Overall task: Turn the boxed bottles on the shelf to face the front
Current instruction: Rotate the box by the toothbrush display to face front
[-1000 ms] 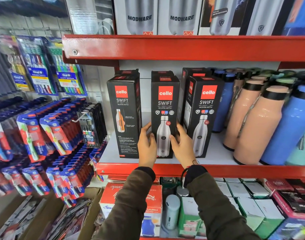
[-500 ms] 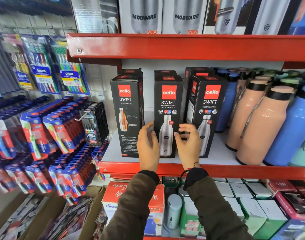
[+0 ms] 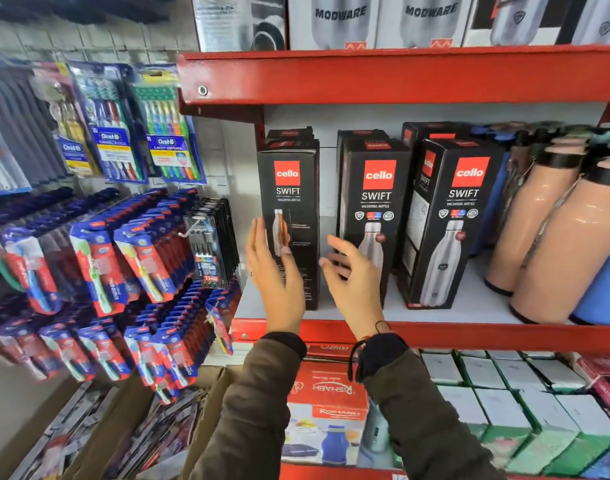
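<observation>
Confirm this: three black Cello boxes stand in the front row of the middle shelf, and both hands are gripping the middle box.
Not quite. The head view shows the left hand and right hand open, gripping nothing, in front of the left box and middle box. Three boxes do stand in front, the right box included.

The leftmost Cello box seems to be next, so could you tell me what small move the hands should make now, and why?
Probably close both open hands, left hand and right hand, on the leftmost Cello box and turn it. It shows a text-heavy panel with a small bottle picture, while the middle box shows its large-bottle front squarely.
</observation>
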The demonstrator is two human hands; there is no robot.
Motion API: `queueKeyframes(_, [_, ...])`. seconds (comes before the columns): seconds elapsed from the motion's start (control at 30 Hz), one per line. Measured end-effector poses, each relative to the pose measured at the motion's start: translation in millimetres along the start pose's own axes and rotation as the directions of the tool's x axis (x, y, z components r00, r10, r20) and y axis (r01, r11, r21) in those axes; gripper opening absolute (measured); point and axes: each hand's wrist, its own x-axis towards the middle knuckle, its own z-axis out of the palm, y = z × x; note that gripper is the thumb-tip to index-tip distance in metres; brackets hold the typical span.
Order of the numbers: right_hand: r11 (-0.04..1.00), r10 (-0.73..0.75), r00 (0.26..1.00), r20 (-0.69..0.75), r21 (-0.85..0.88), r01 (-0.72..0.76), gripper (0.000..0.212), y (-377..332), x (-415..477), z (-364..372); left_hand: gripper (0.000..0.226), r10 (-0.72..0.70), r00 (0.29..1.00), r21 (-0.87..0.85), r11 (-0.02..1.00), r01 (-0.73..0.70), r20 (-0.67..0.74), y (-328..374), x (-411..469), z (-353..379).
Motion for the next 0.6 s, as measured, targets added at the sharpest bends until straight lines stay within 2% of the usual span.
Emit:
queueKeyframes(0.17, [0.995, 0.079, 0.997, 0.022, -0.060, -0.077, 0.046, 8, -4, 25, 0.053, -0.176, 0.966, -0.099, 0.976, 0.197, 0.187, -19, 9, -13])
queueKeyframes(0.3, [0.984, 0.123, 0.992, 0.021, -0.133, -0.119, 0.046, 11, -7, 36, 0.046, -0.226, 0.935, -0.180, 0.943, 0.281, 0.274, -26, 10, -19])
queueKeyframes(0.5, [0.989, 0.120, 0.993, 0.002, -0.083, -0.119, 0.048, -1, -7, 44, 0.046, -0.337, 0.901, -0.368, 0.829, 0.421, 0.273, -21, 17, -24])
queueKeyframes(0.6, [0.992, 0.114, 0.993, -0.024, -0.059, -0.115, 0.050, -5, -3, 46, 0.051, -0.316, 0.923, -0.413, 0.827, 0.381, 0.220, -17, 24, -31])
